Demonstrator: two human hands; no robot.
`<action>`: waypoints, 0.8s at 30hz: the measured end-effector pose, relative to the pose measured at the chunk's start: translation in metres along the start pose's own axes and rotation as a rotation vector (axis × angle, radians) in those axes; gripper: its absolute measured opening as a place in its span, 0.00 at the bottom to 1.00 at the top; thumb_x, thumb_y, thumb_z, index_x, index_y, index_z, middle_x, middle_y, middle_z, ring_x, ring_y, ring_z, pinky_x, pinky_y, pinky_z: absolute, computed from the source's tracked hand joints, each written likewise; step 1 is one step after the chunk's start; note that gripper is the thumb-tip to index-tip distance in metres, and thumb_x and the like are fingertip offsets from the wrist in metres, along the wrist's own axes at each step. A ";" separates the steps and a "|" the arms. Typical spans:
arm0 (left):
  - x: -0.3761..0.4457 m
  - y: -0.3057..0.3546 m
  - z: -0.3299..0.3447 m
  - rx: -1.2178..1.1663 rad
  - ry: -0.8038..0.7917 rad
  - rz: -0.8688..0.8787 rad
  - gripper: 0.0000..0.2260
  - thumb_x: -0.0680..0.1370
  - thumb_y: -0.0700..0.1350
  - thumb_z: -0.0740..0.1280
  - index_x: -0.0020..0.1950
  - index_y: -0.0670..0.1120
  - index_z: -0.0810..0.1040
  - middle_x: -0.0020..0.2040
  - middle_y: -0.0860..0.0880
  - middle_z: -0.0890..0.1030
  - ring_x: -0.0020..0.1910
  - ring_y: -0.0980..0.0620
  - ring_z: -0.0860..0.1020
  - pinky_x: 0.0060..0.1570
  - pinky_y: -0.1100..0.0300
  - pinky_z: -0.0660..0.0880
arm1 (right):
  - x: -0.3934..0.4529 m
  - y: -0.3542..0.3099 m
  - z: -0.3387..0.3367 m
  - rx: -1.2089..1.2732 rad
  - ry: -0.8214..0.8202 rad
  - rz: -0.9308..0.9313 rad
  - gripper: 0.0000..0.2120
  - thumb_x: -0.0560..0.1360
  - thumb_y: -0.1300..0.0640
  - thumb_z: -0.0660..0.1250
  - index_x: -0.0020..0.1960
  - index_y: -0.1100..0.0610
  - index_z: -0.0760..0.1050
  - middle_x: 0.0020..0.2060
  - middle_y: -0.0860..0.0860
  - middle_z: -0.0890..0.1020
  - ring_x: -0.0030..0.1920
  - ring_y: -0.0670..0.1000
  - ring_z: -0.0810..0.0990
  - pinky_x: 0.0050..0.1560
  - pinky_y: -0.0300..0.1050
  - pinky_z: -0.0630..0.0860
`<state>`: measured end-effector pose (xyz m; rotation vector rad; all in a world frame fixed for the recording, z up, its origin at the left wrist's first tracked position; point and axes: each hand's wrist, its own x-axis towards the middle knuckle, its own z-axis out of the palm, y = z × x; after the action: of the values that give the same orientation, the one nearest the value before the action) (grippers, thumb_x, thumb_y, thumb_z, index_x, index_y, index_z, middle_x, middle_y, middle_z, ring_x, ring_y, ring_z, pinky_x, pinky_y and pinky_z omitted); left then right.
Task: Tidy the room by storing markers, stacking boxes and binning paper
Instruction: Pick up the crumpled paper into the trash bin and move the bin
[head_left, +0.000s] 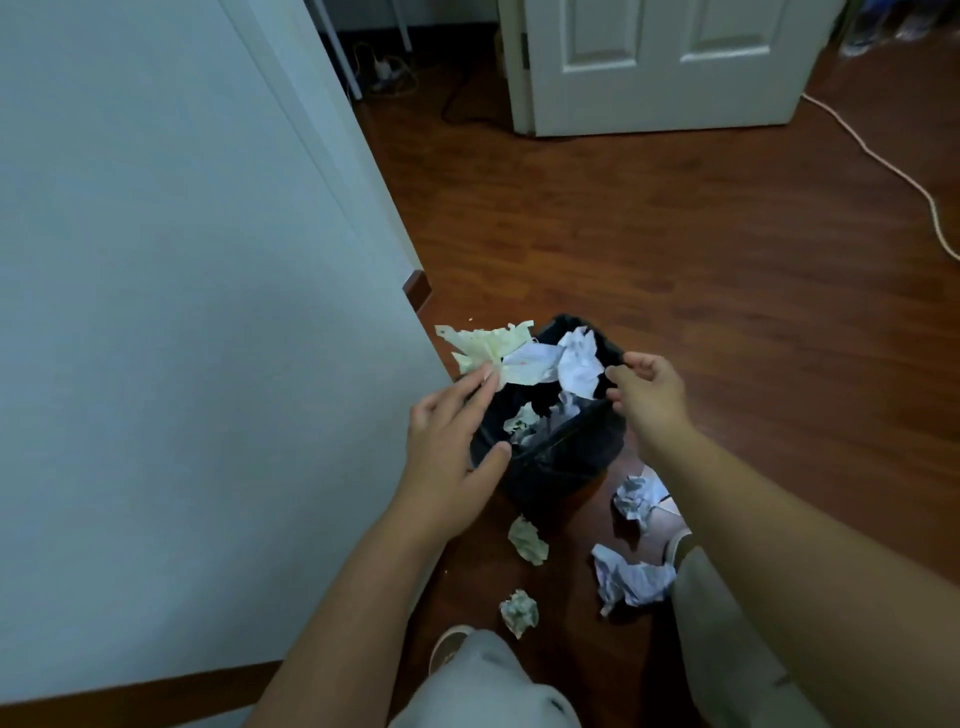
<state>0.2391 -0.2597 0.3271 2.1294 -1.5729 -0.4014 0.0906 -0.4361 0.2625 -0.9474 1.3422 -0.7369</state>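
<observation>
Left hand (447, 441) fingers (480, 379) straight, tips touching crumpled paper (498, 351) above black bin (550, 467); right hand (649, 389) loosely curled, holding nothing (paper just beside fingertips)

Crumpled paper (577, 362) looks rough and matt; the bin (550, 467) wears a glossy black plastic liner; the floor (675, 249) is polished wood; the wall (156, 260) is smooth and matt.

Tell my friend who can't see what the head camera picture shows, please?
A person's left hand and right hand reach over a black bin on a wooden floor, with crumpled paper over its opening. Four more paper balls lie on the floor beside it, near a white wall.
</observation>
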 end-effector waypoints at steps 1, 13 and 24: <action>0.007 0.000 0.004 -0.003 -0.030 -0.013 0.29 0.79 0.54 0.62 0.78 0.60 0.55 0.76 0.66 0.53 0.71 0.57 0.53 0.70 0.58 0.52 | 0.003 0.007 -0.003 -0.035 -0.015 0.027 0.13 0.77 0.57 0.65 0.61 0.55 0.72 0.49 0.50 0.76 0.48 0.53 0.78 0.52 0.51 0.76; -0.030 -0.080 0.093 -0.046 -0.095 -0.231 0.24 0.78 0.44 0.66 0.73 0.55 0.67 0.69 0.53 0.69 0.67 0.51 0.64 0.67 0.54 0.62 | 0.044 0.126 -0.067 -0.588 -0.048 0.189 0.02 0.74 0.58 0.65 0.44 0.54 0.77 0.41 0.55 0.81 0.38 0.55 0.77 0.45 0.48 0.75; -0.094 -0.144 0.244 0.374 -1.002 -0.016 0.17 0.78 0.45 0.61 0.65 0.59 0.77 0.81 0.47 0.39 0.78 0.40 0.42 0.74 0.46 0.42 | 0.025 0.244 -0.086 -1.785 -0.964 0.038 0.17 0.72 0.41 0.65 0.60 0.30 0.73 0.77 0.51 0.55 0.75 0.59 0.54 0.71 0.56 0.57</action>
<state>0.2093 -0.1821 0.0410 2.3466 -2.2745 -1.4449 -0.0116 -0.3594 0.0365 -2.1716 0.8227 1.2003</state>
